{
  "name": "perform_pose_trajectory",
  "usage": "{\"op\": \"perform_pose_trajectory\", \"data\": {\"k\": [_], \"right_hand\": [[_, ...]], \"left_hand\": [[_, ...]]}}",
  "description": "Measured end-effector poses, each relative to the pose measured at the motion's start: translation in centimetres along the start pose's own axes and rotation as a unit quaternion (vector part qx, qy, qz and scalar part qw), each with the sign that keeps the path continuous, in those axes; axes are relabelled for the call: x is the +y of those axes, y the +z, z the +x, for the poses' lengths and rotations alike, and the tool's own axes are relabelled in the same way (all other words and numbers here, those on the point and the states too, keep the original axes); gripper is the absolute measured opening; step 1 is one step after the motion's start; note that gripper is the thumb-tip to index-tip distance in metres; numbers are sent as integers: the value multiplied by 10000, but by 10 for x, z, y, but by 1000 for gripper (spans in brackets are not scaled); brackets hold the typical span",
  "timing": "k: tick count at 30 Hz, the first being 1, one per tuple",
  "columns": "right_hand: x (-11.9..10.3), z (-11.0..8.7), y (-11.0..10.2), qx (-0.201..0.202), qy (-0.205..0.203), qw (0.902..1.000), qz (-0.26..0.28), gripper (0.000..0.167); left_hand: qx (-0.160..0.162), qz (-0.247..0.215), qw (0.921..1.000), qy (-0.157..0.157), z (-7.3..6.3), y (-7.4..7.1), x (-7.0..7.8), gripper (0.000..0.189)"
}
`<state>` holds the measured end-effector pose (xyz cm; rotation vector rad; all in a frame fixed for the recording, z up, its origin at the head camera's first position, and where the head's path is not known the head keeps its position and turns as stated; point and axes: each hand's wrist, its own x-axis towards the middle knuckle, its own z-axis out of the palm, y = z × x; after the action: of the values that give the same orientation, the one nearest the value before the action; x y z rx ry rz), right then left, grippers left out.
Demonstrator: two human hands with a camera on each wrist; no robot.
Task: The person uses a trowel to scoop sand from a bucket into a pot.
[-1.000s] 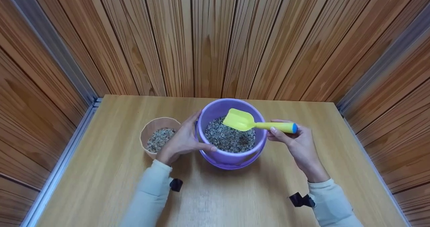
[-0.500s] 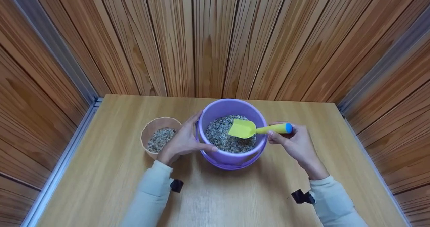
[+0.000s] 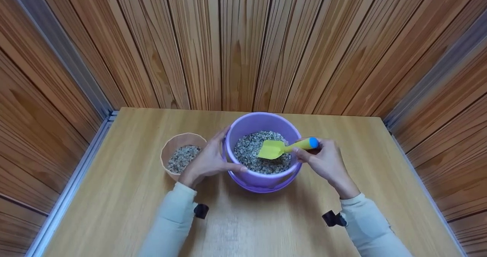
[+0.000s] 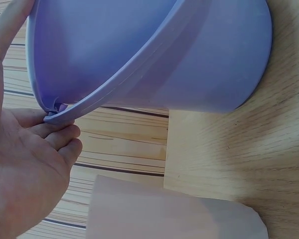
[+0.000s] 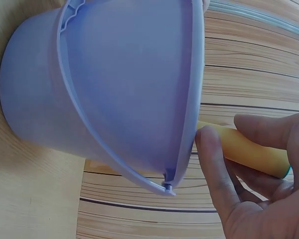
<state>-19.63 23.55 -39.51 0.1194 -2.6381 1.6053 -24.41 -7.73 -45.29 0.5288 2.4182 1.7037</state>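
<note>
From where I stand, the yellow scoop (image 3: pixel 272 149) hangs over the gravel (image 3: pixel 246 150) in the purple bucket (image 3: pixel 262 122), its long axis running left to right. Its blade points left and a little near; the blue handle end points right, slightly far. The right hand's (image 3: pixel 328 157) fingers pinch the handle. The left hand (image 3: pixel 207 160), thumb and fingers set wide, grips the bucket's left rim. A brown pot (image 3: pixel 178 139) of gravel stands left on the surface (image 3: pixel 243 230). Whether the blade touches gravel, I can't quite tell.
</note>
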Motion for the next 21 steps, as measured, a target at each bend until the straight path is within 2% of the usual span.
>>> {"op": "perform_pose_trajectory", "data": {"k": [10,21], "right_hand": [[-1,5,12,127,80,9995,-260,23],[-6,13,32,441,-209,9962,-722,20]], "left_hand": [[-13,7,10000,84,0,0,0,137],[-18,-64,9996,263,1,1,-2,135]]}}
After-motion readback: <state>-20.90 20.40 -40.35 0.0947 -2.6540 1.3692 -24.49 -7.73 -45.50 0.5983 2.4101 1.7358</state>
